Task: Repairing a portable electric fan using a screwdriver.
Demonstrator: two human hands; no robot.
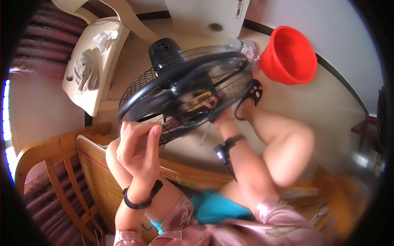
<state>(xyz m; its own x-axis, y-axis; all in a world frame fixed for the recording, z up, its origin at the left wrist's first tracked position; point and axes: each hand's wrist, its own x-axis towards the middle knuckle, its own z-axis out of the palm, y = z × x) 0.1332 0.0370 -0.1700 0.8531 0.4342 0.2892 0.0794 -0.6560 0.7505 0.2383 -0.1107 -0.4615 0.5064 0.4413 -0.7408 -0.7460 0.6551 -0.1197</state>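
Nearest the viewer, pink satin sleeves cover the person's upper forearms, and turquoise cloth lies at the lap. A black wristband is worn on the left wrist; a black strap on the right carries a small box with a cable. To the left stands a wooden bench with a slatted side and a woven panel. The hands are apart from each other. The left hand is at the near left edge of the fan, thumb and forefinger brought together; whether they pinch the wire cannot be told. The right hand is at the fan's lower right side, partly hidden by the guard, its grip not determinable. The black fan is tilted in front of the knees, its wire guard toward the person and its dark housing on the far side. Beyond it, the right foot wears a black slipper on the tiled floor. Farther off are pale shoes, a red bucket near the wall, and a cream chair bearing a grey cloth and crumpled white tissue. A dark curtain hangs far left; a white door stands at the back.
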